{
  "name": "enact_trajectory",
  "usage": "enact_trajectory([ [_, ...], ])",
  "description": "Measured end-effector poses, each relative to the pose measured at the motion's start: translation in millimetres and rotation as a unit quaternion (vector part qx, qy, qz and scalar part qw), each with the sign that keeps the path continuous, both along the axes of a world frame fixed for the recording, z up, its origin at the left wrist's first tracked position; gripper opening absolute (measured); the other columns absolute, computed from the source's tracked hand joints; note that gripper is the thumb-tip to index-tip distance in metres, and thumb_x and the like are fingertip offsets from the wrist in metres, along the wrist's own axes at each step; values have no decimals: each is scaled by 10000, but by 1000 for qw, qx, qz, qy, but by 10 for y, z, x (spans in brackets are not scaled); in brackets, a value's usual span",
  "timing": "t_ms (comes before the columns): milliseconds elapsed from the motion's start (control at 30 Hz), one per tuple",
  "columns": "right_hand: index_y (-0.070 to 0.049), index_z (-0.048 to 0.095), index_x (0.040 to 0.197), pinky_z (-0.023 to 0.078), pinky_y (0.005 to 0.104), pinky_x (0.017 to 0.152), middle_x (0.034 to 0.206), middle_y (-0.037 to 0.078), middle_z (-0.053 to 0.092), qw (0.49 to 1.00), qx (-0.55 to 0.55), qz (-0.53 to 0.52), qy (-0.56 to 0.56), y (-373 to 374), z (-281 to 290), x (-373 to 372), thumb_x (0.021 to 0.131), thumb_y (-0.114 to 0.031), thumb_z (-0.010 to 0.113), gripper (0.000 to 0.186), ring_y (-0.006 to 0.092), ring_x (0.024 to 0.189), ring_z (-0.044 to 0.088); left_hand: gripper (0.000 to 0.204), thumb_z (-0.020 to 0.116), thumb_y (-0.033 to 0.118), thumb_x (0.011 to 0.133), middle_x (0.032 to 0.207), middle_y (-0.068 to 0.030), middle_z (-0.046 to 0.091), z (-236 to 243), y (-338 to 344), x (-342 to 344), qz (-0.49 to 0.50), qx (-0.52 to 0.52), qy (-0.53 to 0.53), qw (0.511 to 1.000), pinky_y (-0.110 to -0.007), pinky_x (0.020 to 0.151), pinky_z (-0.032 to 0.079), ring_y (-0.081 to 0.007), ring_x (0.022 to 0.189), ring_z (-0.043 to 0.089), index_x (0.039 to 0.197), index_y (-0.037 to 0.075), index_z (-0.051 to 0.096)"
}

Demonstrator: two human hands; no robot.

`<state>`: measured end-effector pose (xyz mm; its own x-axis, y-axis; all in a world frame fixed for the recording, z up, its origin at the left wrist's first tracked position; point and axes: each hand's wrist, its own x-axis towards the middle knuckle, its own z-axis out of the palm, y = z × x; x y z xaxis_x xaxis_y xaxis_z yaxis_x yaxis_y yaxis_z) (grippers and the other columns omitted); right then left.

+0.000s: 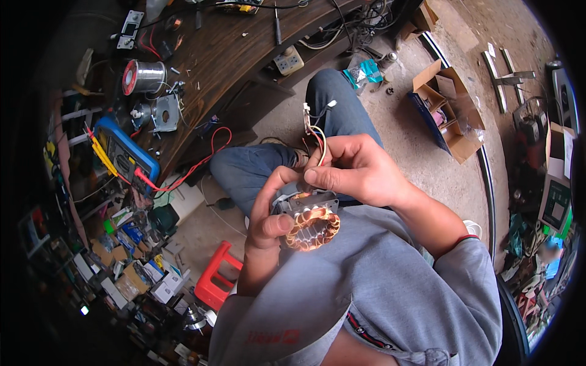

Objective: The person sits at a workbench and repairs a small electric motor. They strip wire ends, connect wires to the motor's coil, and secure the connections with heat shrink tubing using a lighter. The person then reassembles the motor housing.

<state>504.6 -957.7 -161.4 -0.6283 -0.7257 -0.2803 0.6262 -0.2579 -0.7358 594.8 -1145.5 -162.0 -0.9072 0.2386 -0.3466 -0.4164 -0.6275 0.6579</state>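
A motor stator (312, 227) with a ring of copper windings and a dark metal core sits in front of my chest. My left hand (273, 210) is closed round its left side, the thumb pressed near the windings. Coloured lead wires (319, 140), white, red, yellow and black among them, rise from behind the core and end in small white connectors (306, 107) over my knee. Thumb and fingers of my right hand (354, 169) pinch these wires close to the core. The exact spot under the fingertips is hidden.
On the wooden bench (210, 67) at left lie a blue multimeter (125, 152) with red and yellow leads, a solder spool (144, 77) and a screwdriver (277, 27). An open cardboard box (448, 113) stands on the floor at right. A red plastic stool (218, 277) is at lower left.
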Motion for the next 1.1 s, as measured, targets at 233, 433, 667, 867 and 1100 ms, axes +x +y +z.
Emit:
enact_trajectory([
  [233, 31, 598, 1164, 482, 311, 747, 1098, 111, 615, 937, 140, -134, 291, 236, -27, 158, 790, -422, 835, 634, 152, 950, 585, 743, 736, 400, 800, 1184, -327, 575, 40, 55, -7, 57, -18, 7, 998, -446, 876, 578, -371, 1011, 675, 1250, -67, 374],
  [433, 51, 476, 1325, 453, 446, 902, 1260, 216, 519, 766, 205, -119, 597, 227, 80, 418, 544, -309, 906, 961, 349, 1104, 558, 761, 766, 355, 814, 1285, -265, 546, 74, 23, -17, 19, -39, 20, 999, -395, 952, 530, -272, 1119, 621, 1303, -66, 362],
  [667, 61, 522, 1223, 486, 418, 843, 1169, 195, 561, 756, 203, -160, 601, 156, -17, 441, 569, -207, 893, 798, 337, 1015, 598, 785, 773, 351, 814, 1299, -259, 533, 120, 97, -7, 25, -69, 39, 997, -384, 945, 537, -265, 1107, 624, 1318, -51, 325],
  [867, 62, 534, 1205, 511, 398, 836, 1144, 193, 561, 769, 196, -190, 578, 134, -49, 479, 576, -192, 902, 772, 331, 985, 606, 793, 766, 372, 830, 1330, -293, 497, 84, 178, 58, 52, -65, 51, 995, -411, 959, 537, -302, 1133, 612, 1334, -28, 302],
  [1100, 50, 540, 1202, 518, 390, 840, 1151, 197, 561, 770, 190, -195, 577, 152, -52, 476, 577, -189, 906, 762, 326, 996, 606, 776, 754, 407, 838, 1286, -266, 523, 116, 237, 45, 66, -87, 67, 992, -374, 911, 550, -247, 1082, 621, 1308, -49, 339],
])
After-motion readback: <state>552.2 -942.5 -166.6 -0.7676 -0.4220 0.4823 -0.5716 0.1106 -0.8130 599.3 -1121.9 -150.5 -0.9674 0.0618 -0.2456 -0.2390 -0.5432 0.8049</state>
